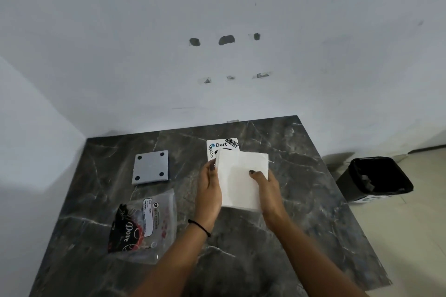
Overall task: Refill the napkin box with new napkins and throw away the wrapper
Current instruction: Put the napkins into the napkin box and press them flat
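Holding a white stack of napkins (242, 179) between both hands, the person is keeping it raised over the dark marble counter (301, 224), in front of the white napkin box (223, 146) with the "Dart" sticker, whose lower part the stack is covering. The left hand (208, 191) is gripping the stack's left edge, its thumb lying on the top face near the far left corner while the other fingers are wrapping underneath, out of sight. The right hand (266, 187) is clasping the right side, thumb pressing down on the top face toward the middle and the remaining fingers curling below the stack. So the napkins are sitting pinched between thumbs above and fingers below on both sides. A black thread band (200, 226) is circling the left wrist. To the left, a grey square lid (150, 167) with four dark dots is lying flat on the counter, and nearer the person a clear plastic wrapper (144, 226) printed "Dove" is lying flat and apart from the hands. On the floor to the right of the counter, a black-lined waste bin (376, 179) is standing.
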